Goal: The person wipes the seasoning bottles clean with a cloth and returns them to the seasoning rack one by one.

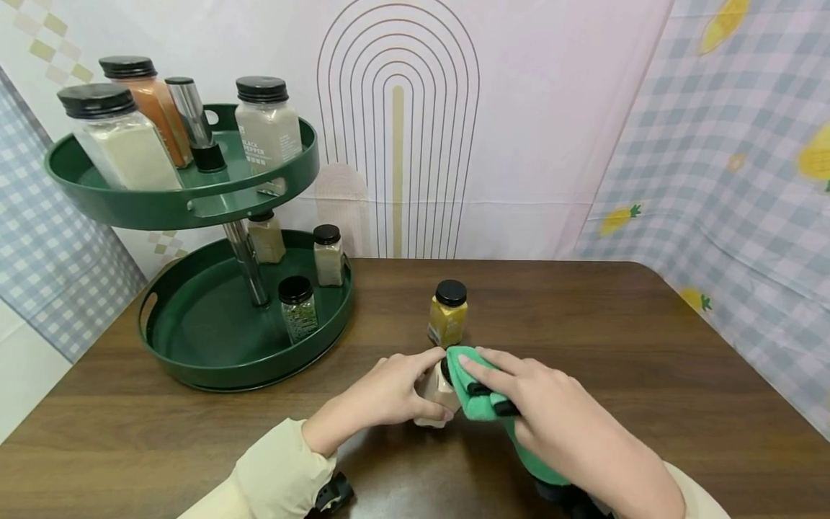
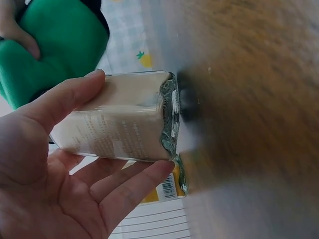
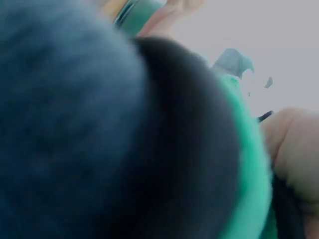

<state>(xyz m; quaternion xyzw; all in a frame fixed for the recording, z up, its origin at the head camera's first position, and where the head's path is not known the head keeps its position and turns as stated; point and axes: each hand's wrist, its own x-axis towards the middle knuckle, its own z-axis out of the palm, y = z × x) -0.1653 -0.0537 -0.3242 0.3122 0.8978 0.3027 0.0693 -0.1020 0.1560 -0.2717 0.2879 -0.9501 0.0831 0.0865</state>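
Note:
Between its thumb and fingers my left hand (image 1: pixel 392 389) grips a square glass spice jar (image 1: pixel 439 395) of pale powder. In the left wrist view this jar (image 2: pixel 117 127) shows its thick glass base close to the tabletop; whether they touch I cannot tell. My right hand (image 1: pixel 551 407) holds a folded green cloth (image 1: pixel 476 400) with black edging against the jar's black lid, partly hiding it. Dark fabric and the green cloth (image 3: pixel 249 164) fill much of the blurred right wrist view. Just behind stands a jar of yellow powder (image 1: pixel 448 318) with a black lid.
At the left stands a two-tier green turntable rack (image 1: pixel 246 375). Its upper tray (image 1: pixel 227 205) bears larger jars and a silver cylinder (image 1: pixel 192 115); small jars, one with green flakes (image 1: pixel 299 317), stand on the lower tray. The brown wooden table (image 1: pixel 583 310) meets a patterned cloth backdrop (image 1: pixel 532 144).

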